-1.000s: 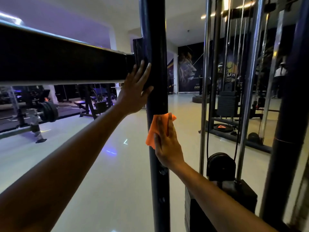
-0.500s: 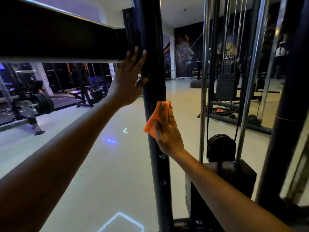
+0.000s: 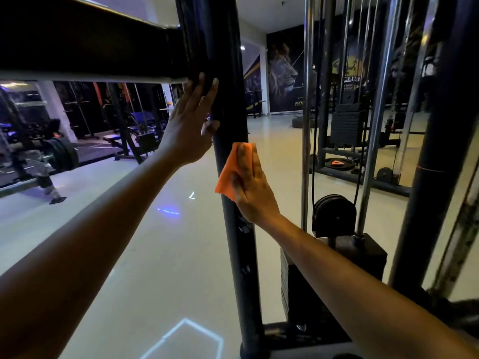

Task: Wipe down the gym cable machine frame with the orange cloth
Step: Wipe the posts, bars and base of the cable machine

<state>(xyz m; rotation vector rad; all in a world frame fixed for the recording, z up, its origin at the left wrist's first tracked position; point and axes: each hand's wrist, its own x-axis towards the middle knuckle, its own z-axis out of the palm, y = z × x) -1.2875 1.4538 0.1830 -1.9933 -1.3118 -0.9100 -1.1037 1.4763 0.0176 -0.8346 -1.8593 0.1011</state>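
A black upright post (image 3: 228, 73) of the cable machine frame stands in the middle of the head view, with a black crossbeam (image 3: 85, 45) joining it from the left. My right hand (image 3: 251, 187) presses the orange cloth (image 3: 226, 172) flat against the post with straight fingers. Higher up, my left hand (image 3: 190, 123) rests open on the post's left side, fingertips just under the crossbeam joint. Part of the cloth is hidden under my right hand.
Chrome guide rods (image 3: 305, 125) and cables run down to a black weight stack (image 3: 334, 265) right of the post. A thick black column (image 3: 440, 151) stands at the far right. Barbell plates (image 3: 63, 155) and benches lie at the left, across pale floor (image 3: 155, 255).
My right hand has slid the cloth a little along the post while the view tilted down. My left hand stays on the post below the crossbeam.
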